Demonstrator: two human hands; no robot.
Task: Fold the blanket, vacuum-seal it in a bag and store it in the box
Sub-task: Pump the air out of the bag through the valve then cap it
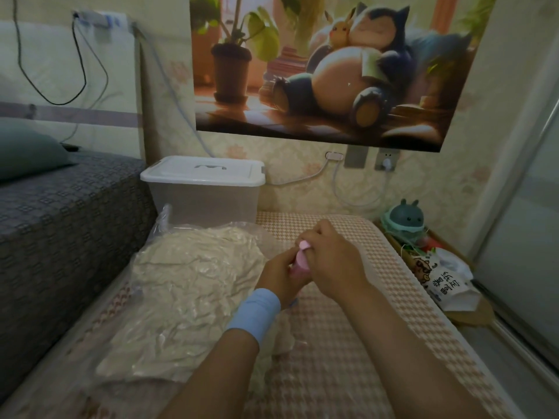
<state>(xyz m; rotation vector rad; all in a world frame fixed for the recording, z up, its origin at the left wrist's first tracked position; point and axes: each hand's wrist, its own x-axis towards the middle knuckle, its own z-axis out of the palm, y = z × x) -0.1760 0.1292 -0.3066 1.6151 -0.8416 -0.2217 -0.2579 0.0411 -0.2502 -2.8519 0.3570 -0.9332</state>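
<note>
A cream blanket lies squeezed flat and wrinkled inside a clear vacuum bag on the checked mat. At the bag's right edge both hands hold a small pink pump. My left hand, with a blue wristband, grips its lower part. My right hand curls round its top end. A clear plastic storage box with a white lid, closed, stands behind the bag against the wall.
A grey-covered bed runs along the left. To the right of the checked mat sit a teal toy and a printed white bag. Cables hang from wall sockets.
</note>
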